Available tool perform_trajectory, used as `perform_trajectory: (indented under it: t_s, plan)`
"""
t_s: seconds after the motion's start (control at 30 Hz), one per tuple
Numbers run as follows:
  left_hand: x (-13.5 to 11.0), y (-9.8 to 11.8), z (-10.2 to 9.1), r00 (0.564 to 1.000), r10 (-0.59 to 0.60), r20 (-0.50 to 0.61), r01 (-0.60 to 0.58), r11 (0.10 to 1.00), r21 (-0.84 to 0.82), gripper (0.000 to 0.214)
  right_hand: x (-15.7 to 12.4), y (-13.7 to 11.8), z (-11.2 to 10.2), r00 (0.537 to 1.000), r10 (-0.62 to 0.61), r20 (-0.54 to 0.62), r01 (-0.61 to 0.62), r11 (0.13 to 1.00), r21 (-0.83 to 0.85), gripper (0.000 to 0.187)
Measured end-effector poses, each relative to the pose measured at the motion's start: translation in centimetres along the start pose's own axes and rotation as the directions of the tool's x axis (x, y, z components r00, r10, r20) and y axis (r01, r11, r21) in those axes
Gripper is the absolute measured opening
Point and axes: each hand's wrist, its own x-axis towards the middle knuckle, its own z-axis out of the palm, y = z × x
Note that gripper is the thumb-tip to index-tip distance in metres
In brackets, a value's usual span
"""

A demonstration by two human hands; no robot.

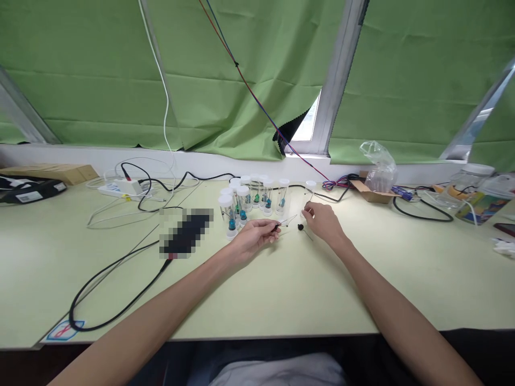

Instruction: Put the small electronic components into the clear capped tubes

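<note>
Between the thumb and fingers of my left hand (257, 236) is a small black part (276, 227) with thin wire-like stems (287, 221) pointing right. My right hand (324, 221) is closed at the lower part of an upright clear tube with a white cap (310, 192); its fingertips partly hide the tube. Just below that hand, a second small black part (300, 227) with a thin stem lies on the table. Beyond my left hand stands a group of several capped clear tubes (227, 212) with blue or green pieces inside.
A black cable (120, 311) loops over the table (306, 300) at left, beside a pixelated dark object (187, 231). A power strip (120, 187) sits at the back left. At the back right are a cardboard box (372, 194) with a plastic bag, cables and a clear jar (462, 185).
</note>
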Motion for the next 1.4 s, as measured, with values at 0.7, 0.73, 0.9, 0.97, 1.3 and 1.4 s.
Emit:
perform_trajectory:
  t_s: [0.7, 0.73, 0.9, 0.97, 1.3, 1.4]
  plan:
    - [0.1, -0.7, -0.1, 0.999, -0.034, -0.014, 0.034, 0.999, 0.028, 0.009, -0.7, 0.5, 1.0, 0.893, 0.100, 0.438, 0.013, 0.969, -0.248, 0.017]
    - [0.1, -0.8, -0.2, 0.999, -0.034, -0.018, 0.035, 0.999, 0.029, 0.009, -0.8, 0.4, 1.0, 0.896, 0.095, 0.434, 0.019, 0.968, -0.250, 0.018]
    - [0.2, -0.9, -0.3, 0.999, -0.029, -0.016, 0.029, 0.999, 0.026, 0.009, -1.0, 0.2, 0.7, 0.906, 0.071, 0.417, 0.039, 0.967, -0.250, 0.018]
    - [0.3, -0.9, -0.3, 0.999, -0.028, -0.015, 0.029, 0.999, 0.027, 0.010, -1.1, 0.2, 0.7, 0.908, 0.064, 0.415, 0.045, 0.968, -0.248, 0.018]
    - [0.4, -0.9, -0.3, 0.998, -0.015, -0.053, 0.016, 1.000, 0.019, 0.010, -0.8, 0.1, 0.7, 0.945, 0.066, 0.319, -0.004, 0.982, -0.191, 0.016]
    - [0.4, -0.8, -0.3, 0.998, -0.018, -0.062, 0.019, 1.000, 0.013, 0.011, -0.5, 0.1, 0.9, 0.965, 0.036, 0.259, 0.001, 0.990, -0.141, 0.016]
